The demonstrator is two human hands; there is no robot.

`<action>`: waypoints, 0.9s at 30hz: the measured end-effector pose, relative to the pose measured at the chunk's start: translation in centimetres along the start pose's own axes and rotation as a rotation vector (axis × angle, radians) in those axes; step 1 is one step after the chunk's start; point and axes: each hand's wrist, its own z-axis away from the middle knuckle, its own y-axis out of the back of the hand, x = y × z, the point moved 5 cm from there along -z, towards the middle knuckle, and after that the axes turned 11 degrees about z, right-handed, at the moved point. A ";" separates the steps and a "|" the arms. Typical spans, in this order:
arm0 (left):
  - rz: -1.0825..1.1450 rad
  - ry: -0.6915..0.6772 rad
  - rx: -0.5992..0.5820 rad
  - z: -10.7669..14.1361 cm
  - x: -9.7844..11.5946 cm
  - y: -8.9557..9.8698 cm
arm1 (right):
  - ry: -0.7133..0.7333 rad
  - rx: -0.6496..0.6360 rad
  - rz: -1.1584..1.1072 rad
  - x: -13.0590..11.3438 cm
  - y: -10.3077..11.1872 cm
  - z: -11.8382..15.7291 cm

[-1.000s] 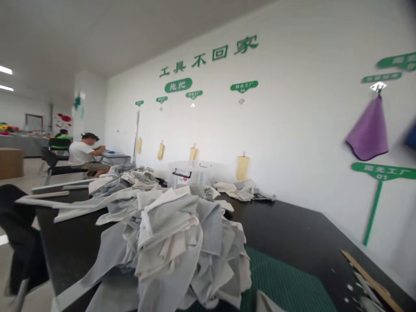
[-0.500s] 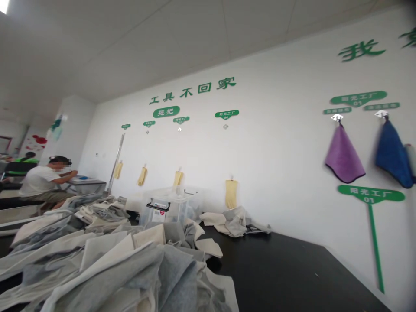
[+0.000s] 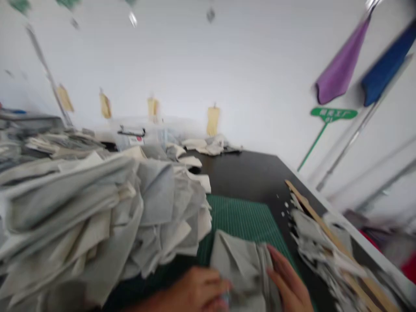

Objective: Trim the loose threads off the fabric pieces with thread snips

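A folded piece of grey cloth (image 3: 238, 260) lies low in the view, over a green cutting mat (image 3: 240, 212). My right hand (image 3: 289, 279) grips the cloth's right edge, thumb on the near side and fingers along the fold. At the cloth's left side is my left hand (image 3: 201, 288), blurred, its fingers curled together. Something small and pale blue shows at those fingertips, too smeared to name. A big heap of grey and beige cloth pieces (image 3: 156, 190) rises just left of both hands.
Cloth scraps and a wooden strip (image 3: 320, 221) run along the right side of the black table (image 3: 247, 173). Toward the wall stand a clear plastic box (image 3: 136, 141) and a small cloth pile (image 3: 211, 145). Yellow gloves (image 3: 212, 121) and a purple cloth (image 3: 341, 65) hang there.
The view has tilted down and swung toward the table. Both my hands, the grey cloth, the green mat and the scraps at right have come into sight; the seated person has left it.
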 end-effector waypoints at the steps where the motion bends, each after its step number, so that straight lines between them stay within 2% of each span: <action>1: 0.047 0.022 0.014 0.8 -0.5 -1.0 | -0.062 -0.008 -0.006 1.2 0.3 1.8; 3: 0.107 0.051 0.028 1.8 -1.4 -2.4 | -0.122 -0.008 -0.249 2.2 0.4 3.8; 6: 0.126 0.038 0.038 2.2 -2.1 -2.8 | -0.162 -0.009 -0.358 2.1 0.1 4.1; 10: 0.074 -0.008 0.054 1.9 -1.5 -2.0 | -0.150 -0.014 -0.369 1.2 0.0 3.7; 16: 0.000 0.039 0.106 2.2 -1.7 -1.9 | -0.155 -0.035 -0.390 1.3 0.0 4.0; 23: -0.015 0.006 0.110 2.2 -1.9 -2.0 | -0.175 -0.025 -0.408 1.0 0.0 4.1; 27: 0.035 0.016 0.075 2.1 -1.8 -2.0 | -0.176 -0.018 -0.422 0.8 0.0 4.1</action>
